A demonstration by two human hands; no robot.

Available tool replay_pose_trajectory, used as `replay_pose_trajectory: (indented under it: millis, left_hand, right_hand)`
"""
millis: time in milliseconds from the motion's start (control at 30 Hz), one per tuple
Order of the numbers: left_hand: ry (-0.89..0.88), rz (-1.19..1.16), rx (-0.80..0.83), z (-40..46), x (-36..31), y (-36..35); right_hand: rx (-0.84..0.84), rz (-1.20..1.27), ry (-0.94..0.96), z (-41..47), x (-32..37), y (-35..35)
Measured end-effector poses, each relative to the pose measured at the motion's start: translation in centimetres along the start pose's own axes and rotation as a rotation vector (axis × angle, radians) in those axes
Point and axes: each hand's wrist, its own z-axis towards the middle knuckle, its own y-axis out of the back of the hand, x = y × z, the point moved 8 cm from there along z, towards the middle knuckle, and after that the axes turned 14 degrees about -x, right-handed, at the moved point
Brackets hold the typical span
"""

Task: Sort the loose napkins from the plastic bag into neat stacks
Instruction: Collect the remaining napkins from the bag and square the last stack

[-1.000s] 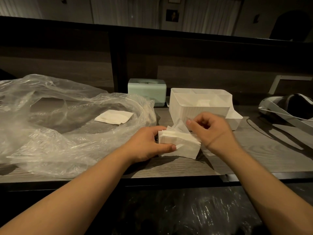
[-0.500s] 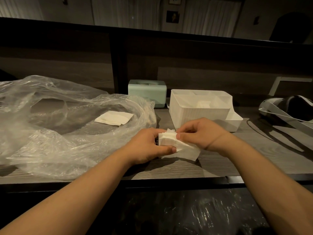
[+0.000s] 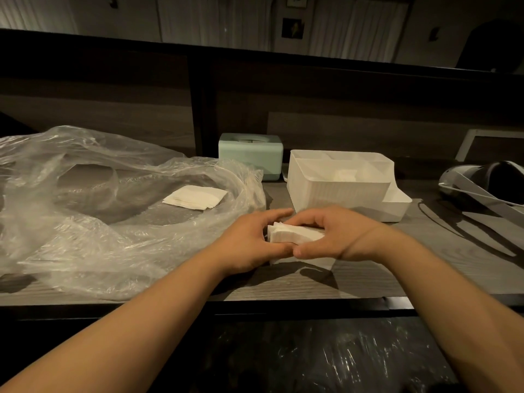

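A stack of white napkins (image 3: 292,234) stands on the wooden counter (image 3: 368,273) in front of me. My left hand (image 3: 249,242) grips its left side with curled fingers and thumb. My right hand (image 3: 337,236) wraps over its top and right side, thumb at the front. The two thumbs nearly meet. A clear plastic bag (image 3: 85,222) sprawls on the left, and a small pile of napkins (image 3: 195,197) lies inside it.
A white divided plastic organiser (image 3: 340,191) stands just behind my hands, with something white inside. A mint green tissue box (image 3: 251,154) sits at the back wall. A white and black headset (image 3: 487,182) lies at the far right. The counter's front edge is near my forearms.
My right hand, raised above the stack a second ago, has come down and closed over the stack's top and right side. The stack looks more squared. My left hand has kept its grip.
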Motion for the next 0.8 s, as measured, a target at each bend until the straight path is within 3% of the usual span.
replay_pose_trajectory:
  millis: [167,300,433,633,700,800]
  left_hand:
    - [0.092,-0.098,-0.036,0.2,1.1,-0.1]
    - [0.068,-0.063,-0.003,0.3,0.6,0.0]
    - [0.133,-0.137,0.094,0.2,0.8,-0.9]
    - [0.108,-0.203,0.079,0.0,0.8,-0.9]
    - [0.113,-0.194,0.043,0.2,1.0,-0.7]
    - [0.081,-0.151,0.011,0.3,1.1,-0.3]
  right_hand:
    - [-0.106,0.031,-0.108,-1.0,-2.2,1.1]
    - [-0.221,0.184,-0.171,-2.4,-3.5,1.2]
    - [-0.296,0.331,-0.174,-3.3,-3.8,0.1]
    - [-0.371,0.375,-0.149,-3.6,-3.6,-0.2]
    - [-0.461,0.341,-0.166,-3.8,-4.0,-0.2]
    - [-0.543,0.014,-0.235,-4.6,-4.7,-0.6]
